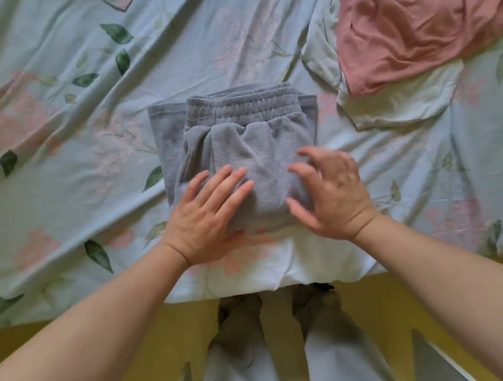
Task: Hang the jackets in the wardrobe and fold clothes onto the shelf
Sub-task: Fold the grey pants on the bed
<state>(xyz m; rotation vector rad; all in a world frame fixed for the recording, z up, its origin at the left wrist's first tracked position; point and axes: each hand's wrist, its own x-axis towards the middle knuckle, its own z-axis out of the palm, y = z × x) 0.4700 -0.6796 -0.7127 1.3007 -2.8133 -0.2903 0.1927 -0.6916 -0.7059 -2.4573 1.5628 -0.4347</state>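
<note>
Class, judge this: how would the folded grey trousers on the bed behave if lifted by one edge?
Probably floppy: the grey trousers are fleece in loose layers, so one lifted edge would likely unfold them. Likely light, and their fuzzy nap should grip rather than slide on the bedsheet.

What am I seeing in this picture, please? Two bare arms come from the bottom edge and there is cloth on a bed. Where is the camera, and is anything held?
There is no machine here. A person wears one camera on the head, looking forward and down, so the arms enter from below and the person's own legs show at the bottom. The surface is a bed with a flowered sheet. On it lies a folded grey fleece garment with an elastic waistband, probably trousers. A crumpled pink garment lies at the upper right, apart from it. The left hand rests flat on the grey garment, fingers straight. The right hand is at the garment's right edge, fingers spread and slightly bent; it is blurred, so contact is unclear. Nothing is held.
</note>
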